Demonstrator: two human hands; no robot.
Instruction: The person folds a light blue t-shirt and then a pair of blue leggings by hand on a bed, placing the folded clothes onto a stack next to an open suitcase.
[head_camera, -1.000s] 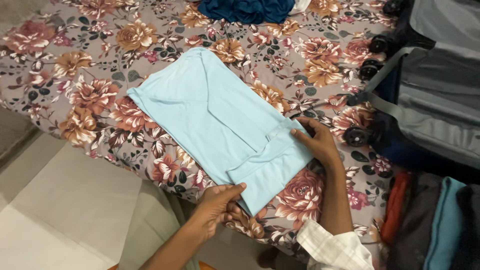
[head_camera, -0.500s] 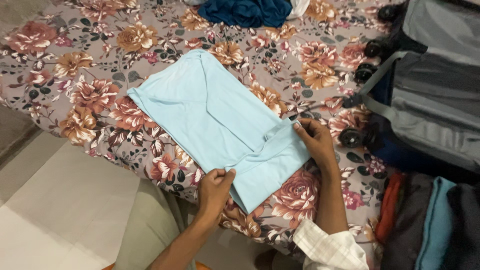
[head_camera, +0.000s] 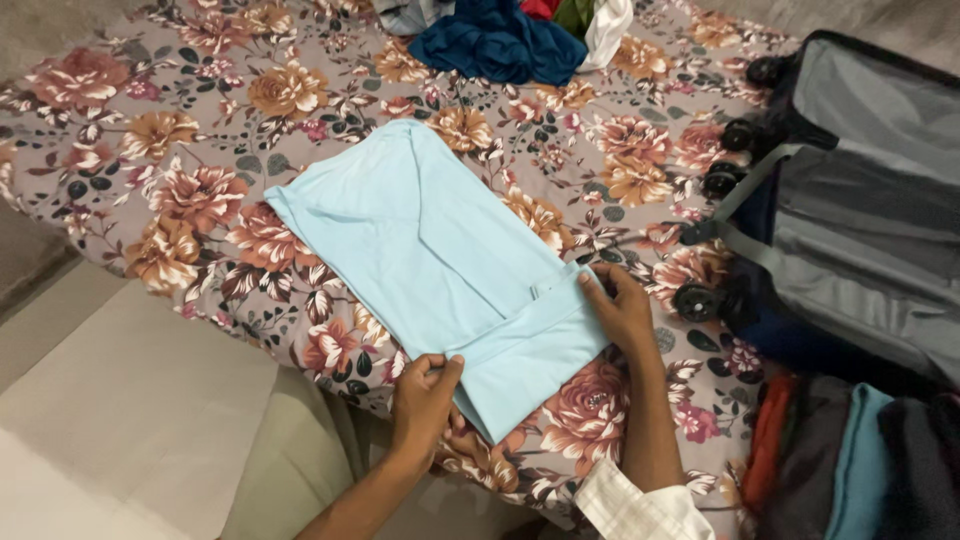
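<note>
A light blue garment (head_camera: 420, 240), folded into a long panel, lies on a bed with a floral sheet (head_camera: 190, 190). My left hand (head_camera: 425, 392) pinches the garment's near left corner at the bed's edge. My right hand (head_camera: 618, 305) grips the right edge of the same near end, fingers curled over the fold. The near end is doubled up between both hands.
An open grey and dark blue suitcase (head_camera: 860, 220) with black wheels lies on the bed at the right. Folded clothes (head_camera: 850, 460) are stacked at the lower right. A heap of dark blue and other clothes (head_camera: 505, 40) sits at the far edge. Pale floor tiles (head_camera: 120, 400) lie lower left.
My left hand slid from under the near corner up to pinch the fold's edge. My right hand shifted slightly along the right edge. The view tilted, showing more of the far clothes.
</note>
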